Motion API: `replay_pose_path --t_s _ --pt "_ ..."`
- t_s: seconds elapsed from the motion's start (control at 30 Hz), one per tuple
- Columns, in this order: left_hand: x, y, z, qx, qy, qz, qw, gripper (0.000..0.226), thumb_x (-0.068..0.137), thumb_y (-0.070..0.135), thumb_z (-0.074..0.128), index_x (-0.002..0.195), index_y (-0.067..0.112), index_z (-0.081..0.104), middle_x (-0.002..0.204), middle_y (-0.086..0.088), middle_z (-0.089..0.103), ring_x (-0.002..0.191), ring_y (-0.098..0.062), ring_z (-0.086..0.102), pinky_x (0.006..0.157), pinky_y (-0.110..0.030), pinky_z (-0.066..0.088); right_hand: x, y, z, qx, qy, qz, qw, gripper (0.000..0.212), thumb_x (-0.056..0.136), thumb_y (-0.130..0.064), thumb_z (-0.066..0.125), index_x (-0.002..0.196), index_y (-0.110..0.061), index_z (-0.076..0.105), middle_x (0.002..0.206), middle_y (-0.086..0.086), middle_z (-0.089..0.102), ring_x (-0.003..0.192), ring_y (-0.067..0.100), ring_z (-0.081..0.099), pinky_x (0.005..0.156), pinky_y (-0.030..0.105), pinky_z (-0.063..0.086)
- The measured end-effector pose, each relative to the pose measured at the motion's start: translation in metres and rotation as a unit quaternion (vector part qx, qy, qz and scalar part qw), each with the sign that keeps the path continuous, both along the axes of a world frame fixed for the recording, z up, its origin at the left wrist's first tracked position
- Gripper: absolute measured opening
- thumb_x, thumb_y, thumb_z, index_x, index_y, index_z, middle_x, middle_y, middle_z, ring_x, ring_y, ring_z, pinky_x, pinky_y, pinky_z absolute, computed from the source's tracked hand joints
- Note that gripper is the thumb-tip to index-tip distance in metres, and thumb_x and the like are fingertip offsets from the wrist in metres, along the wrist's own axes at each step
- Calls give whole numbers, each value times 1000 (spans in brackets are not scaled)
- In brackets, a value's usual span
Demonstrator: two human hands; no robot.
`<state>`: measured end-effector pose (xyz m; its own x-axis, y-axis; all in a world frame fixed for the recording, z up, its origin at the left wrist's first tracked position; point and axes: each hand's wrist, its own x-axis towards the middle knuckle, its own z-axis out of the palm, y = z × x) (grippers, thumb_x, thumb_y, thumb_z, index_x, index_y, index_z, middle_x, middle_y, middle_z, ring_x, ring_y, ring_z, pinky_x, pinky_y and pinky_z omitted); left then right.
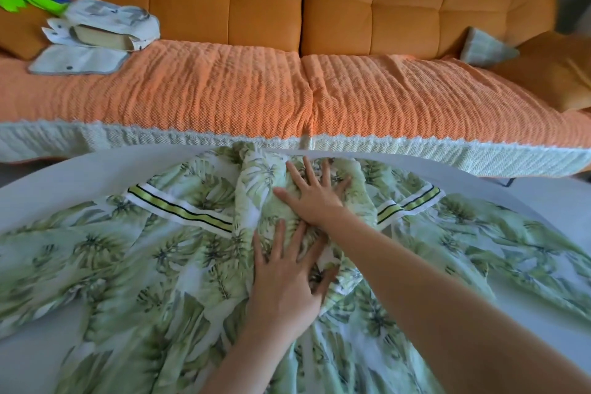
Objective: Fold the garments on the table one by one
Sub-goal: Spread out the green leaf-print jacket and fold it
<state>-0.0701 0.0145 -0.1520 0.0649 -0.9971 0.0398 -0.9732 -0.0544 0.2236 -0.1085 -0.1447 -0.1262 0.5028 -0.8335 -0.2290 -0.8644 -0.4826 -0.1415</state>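
White, green leaf-print fabric garment: spread on white round desk. Hands: left hand and right hand flat, fingers spread, pressing bunched centre. Recommended: smooth creases outward evenly before folding

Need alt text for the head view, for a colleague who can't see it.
The left hand and right hand press flat on the bunched middle of a green leaf-print garment spread over a white table. An orange sofa stands behind it.
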Motion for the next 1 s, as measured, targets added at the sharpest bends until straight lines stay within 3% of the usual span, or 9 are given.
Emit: replay_pose_path --t_s 0.1,0.17,0.27,0.37,0.47,0.57,0.7,0.9,1.0 --pt "-1 0 -1 -21 5 7 1000 78 80 72 -18 147 41 8 158 6 2 145 -29 -5 111 -57 -5 -1 -7 -5 6 8 5 1000 73 84 -75 8 144 -43 -18 153 -5 -26 137 37 -28 94 66 -22" --pt "0 2 -2 -40 8 15 999 80 79 73 -18 148 39 5 158 7 0 145 -26 -7 112 -58 -5 -4 -8 0 9 -16 8 1000 71 81 -78 6 141 -49 -21 152 -9 -29 137 37 -28 98 73 -17" --pt "1 6 8 -86 26 36 995 67 92 64 2 147 32 24 156 1 17 145 -27 4 112 -56 0 -19 11 21 -61 -107 -11 992 69 83 -72 4 141 -46 -22 150 -10 -33 134 34 -34 102 66 -20" --pt "3 8 11 -158 6 42 987 54 97 50 21 144 27 35 154 -1 24 145 -27 11 113 -59 6 -52 50 33 -102 -114 -25 988 71 79 -71 -2 141 -43 -24 148 -9 -36 132 32 -37 102 52 -27" --pt "5 10 10 -84 2 96 992 63 93 62 8 147 33 23 155 -2 21 144 -34 11 110 -65 8 -84 87 9 -75 -65 -12 995 84 67 -75 -24 142 -38 -26 147 -6 -38 132 32 -38 107 51 -25" --pt "4 5 -2 3 -30 96 995 75 75 71 -21 144 45 -9 156 6 -11 143 -30 -17 107 -64 -13 -96 95 -19 -41 -34 -14 998 106 47 -76 -43 143 -37 -23 151 -4 -33 134 30 -36 113 48 -17" --pt "4 1 -5 23 -37 103 994 73 70 68 -19 140 47 -20 152 9 -26 139 -28 -28 96 -57 -31 -95 94 -19 -40 -56 -24 997 90 56 -76 -32 138 -40 -25 145 -9 -34 133 23 -35 110 39 -20" --pt "9 -6 5 108 -34 86 990 62 82 71 -9 137 47 -26 146 7 -37 135 -31 -34 99 -67 -21 -95 90 -15 4 -34 -10 999 93 64 -73 -26 147 -35 -14 153 -2 -29 134 29 -34 112 47 -18" --pt "14 -9 24 168 6 76 983 61 89 67 3 140 45 -23 147 6 -34 136 -32 -32 104 -66 -17 -111 91 3 98 -145 -54 983 58 96 -56 4 148 -36 -10 154 -6 -25 140 26 -27 114 47 -15"
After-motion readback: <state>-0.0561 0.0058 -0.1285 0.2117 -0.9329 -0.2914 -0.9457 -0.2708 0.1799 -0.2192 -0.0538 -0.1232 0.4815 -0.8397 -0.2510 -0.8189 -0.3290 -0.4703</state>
